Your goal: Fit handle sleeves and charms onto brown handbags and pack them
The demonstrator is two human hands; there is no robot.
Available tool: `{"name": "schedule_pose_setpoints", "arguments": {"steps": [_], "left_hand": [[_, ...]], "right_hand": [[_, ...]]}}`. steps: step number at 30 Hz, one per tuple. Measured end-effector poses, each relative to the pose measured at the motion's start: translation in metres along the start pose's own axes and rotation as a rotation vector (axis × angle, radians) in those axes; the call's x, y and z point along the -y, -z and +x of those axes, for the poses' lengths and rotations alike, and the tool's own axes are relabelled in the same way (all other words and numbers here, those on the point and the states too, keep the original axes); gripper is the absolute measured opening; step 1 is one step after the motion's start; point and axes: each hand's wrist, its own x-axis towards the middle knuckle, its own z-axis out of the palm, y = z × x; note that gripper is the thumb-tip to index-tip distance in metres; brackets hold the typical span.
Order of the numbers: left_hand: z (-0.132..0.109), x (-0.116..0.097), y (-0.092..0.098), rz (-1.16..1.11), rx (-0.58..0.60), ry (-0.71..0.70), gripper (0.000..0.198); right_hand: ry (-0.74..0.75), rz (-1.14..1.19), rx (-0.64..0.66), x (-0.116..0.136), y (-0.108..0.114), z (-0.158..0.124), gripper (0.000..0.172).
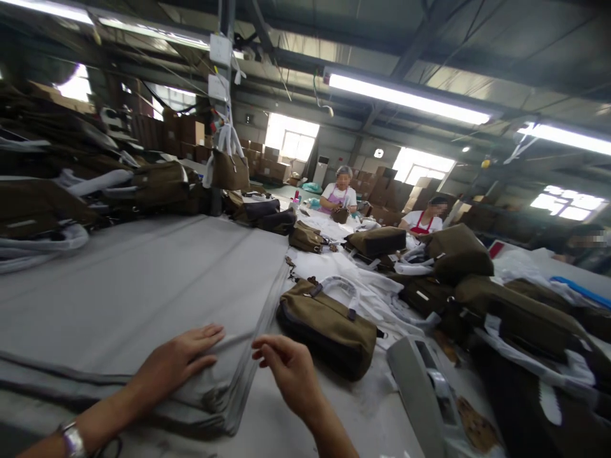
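My left hand (174, 366) lies flat, fingers stretched out, on the near corner of a thick stack of grey fabric sheets (143, 280). My right hand (286, 369) hovers just right of the stack's edge with fingers curled and pinched near the top sheet's rim; whether it grips the sheet is unclear. A brown canvas bag (329, 327) with a white-wrapped handle rests on the table just beyond my right hand.
Many more brown bags (458, 254) and white wrappings cover the right side. A grey tape dispenser (420, 381) lies at the near right. Dark bags pile up on the left (157, 184). Two people (338, 194) work at the far end, with cardboard boxes behind.
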Motion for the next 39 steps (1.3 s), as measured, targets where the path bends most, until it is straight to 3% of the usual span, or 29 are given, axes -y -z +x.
{"name": "schedule_pose_setpoints", "arguments": {"steps": [4,10,16,24,31,35,39], "left_hand": [[-0.002,-0.005,0.003,-0.040,-0.101,0.069,0.042],[0.000,-0.017,0.011,-0.118,-0.175,0.147,0.039],[0.011,-0.015,0.024,-0.180,-0.178,0.214,0.045],[0.021,-0.010,0.041,-0.181,-0.160,0.177,0.047],[0.025,0.001,0.038,-0.105,-0.339,0.211,0.042],[0.020,-0.013,0.036,-0.129,-0.330,0.141,0.043],[0.006,-0.041,0.023,-0.165,-0.177,0.011,0.047]], "right_hand": [[-0.106,0.161,-0.099,-0.049,-0.023,0.012,0.064],[-0.207,0.296,-0.157,-0.075,-0.023,0.008,0.070],[-0.264,0.478,-0.127,-0.073,-0.019,0.005,0.068],[-0.315,0.745,-0.090,-0.056,-0.021,0.018,0.073],[-0.431,0.895,0.027,-0.044,-0.033,0.065,0.080],[-0.442,0.982,0.142,-0.041,-0.032,0.086,0.080],[-0.387,1.023,0.207,-0.039,-0.029,0.092,0.081]]}}
